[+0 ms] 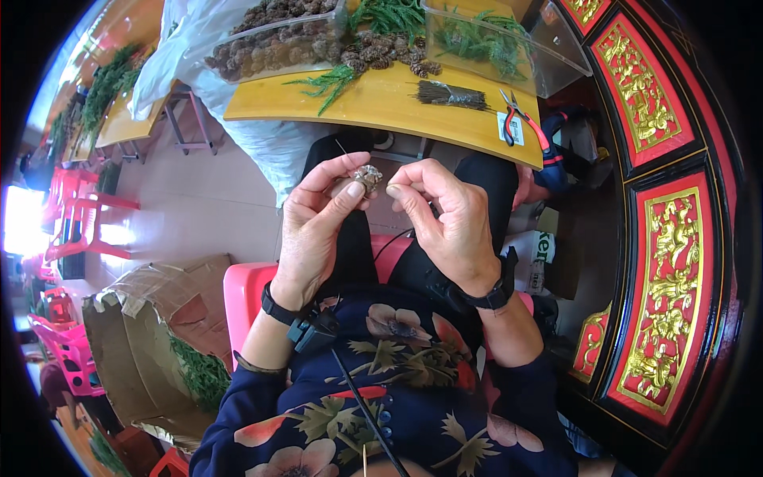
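Held up over my lap, a small brown pine cone point(367, 176) sits between the thumb and fingers of my left hand point(311, 226). A thin dark wire point(341, 147) pokes out beyond those fingers. Close to the cone's right side, my right hand point(455, 222) has thumb and forefinger pinched together; whatever is between them is too small to make out. On the yellow table point(373, 99) ahead lie a bundle of dark wires point(451, 95) and red-handled pliers point(520, 119).
A clear tub of pine cones point(274, 48) stands at the table's back left, loose cones point(385, 49) beside it. Another clear tub point(481, 52) has green sprigs. To the left is an opened cardboard box point(143, 350); carved red-and-gold panels point(664, 294) rise at the right.
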{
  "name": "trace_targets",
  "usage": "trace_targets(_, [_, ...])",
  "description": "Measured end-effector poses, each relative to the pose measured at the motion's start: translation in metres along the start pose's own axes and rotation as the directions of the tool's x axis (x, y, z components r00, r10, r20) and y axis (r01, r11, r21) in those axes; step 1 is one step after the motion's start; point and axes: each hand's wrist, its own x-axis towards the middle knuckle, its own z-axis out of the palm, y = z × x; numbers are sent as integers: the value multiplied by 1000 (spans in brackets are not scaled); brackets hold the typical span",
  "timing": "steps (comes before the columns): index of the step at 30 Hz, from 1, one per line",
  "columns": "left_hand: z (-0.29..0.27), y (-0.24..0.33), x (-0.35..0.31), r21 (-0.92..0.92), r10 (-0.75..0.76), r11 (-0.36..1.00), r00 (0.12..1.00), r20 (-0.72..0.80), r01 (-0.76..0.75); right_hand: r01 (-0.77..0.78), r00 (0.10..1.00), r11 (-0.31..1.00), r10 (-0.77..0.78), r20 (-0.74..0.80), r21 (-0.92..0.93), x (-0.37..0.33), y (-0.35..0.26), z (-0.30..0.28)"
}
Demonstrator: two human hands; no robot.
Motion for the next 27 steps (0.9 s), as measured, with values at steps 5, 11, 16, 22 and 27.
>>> trace_targets(5, [1, -1, -1, -6, -2, 1000, 999, -35, 1, 45, 998, 998, -47, -49, -31, -3, 2, 7])
trace_targets(11, [1, -2, -3, 5, 20, 1000, 997, -70, -20, 119, 989, 988, -127, -74, -103, -5, 6, 12])
trace_targets(16, [2, -2, -2, 9, 20, 1000, 998, -61, -19, 159, 981, 974, -174, -83, -164, -4, 8, 12])
trace_targets(22, [0, -6, -2, 78, 104, 992, 990, -98, -96, 167, 981, 974, -180, -76, -154, -4, 9, 13])
trace_targets(27, [4, -4, -3, 83, 125, 990, 983, -134, -115, 183, 977, 964, -199, -69, -191, -3, 9, 11])
